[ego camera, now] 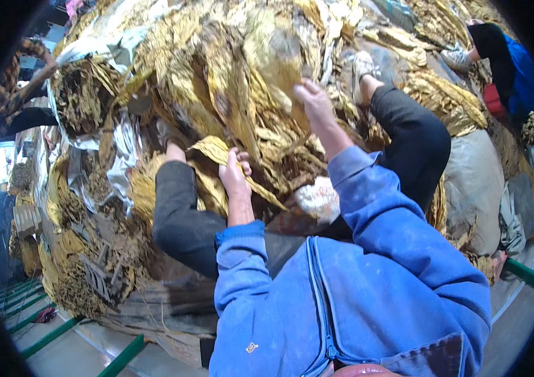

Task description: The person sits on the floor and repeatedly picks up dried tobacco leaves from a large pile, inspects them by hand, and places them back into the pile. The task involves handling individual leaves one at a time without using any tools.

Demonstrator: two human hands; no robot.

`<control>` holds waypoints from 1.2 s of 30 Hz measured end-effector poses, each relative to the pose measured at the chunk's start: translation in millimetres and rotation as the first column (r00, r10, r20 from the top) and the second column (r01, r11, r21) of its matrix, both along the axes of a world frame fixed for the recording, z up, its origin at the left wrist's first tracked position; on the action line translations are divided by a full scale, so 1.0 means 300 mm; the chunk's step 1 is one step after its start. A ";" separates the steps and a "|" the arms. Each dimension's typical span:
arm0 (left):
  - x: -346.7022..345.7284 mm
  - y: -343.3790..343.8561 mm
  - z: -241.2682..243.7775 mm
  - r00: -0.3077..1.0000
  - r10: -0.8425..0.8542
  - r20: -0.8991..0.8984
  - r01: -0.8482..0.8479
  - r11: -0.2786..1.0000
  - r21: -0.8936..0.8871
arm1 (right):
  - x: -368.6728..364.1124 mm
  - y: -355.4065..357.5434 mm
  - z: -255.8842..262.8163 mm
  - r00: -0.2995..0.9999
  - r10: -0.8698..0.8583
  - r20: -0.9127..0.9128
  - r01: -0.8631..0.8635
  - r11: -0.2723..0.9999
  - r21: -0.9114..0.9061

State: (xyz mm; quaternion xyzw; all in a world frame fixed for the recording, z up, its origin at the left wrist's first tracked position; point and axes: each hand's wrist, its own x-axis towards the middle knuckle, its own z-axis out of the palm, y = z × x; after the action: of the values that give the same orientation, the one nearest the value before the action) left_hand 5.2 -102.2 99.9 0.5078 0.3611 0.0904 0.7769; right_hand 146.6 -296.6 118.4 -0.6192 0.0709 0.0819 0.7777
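Note:
Dried yellow-brown leaves, which look like cured tobacco, lie in a wide heap (234,85) between and beyond my legs. My left hand (235,174) grips a long yellow leaf (213,147) whose narrow end slants down to the right past my fingers. Farther out and to the right, my right hand (314,101) has its fingers closed on a broad blurred leaf (279,56) that extends away from me. A crumpled white bundle (318,200) rests below my right forearm, near my lap.
Bundled leaves with cut stems (78,287) are stacked at the left. A grey sack (469,184) stands right of my knee. Another person's leg (491,47) is at the upper right, and an arm (31,80) shows at the upper left. Green bars (123,356) cross the floor.

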 end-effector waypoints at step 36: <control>-0.031 -0.055 0.102 0.651 -0.741 0.165 0.731 0.554 -0.398 | 0.037 0.018 0.121 0.953 0.227 -0.201 -0.033 0.736 0.676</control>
State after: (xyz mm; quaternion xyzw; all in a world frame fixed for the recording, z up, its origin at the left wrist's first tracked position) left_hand -4.0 -118.7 130.6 0.4279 0.1348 -0.3297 0.8307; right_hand 157.6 -291.3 154.6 -0.2875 0.0986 0.2400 0.9220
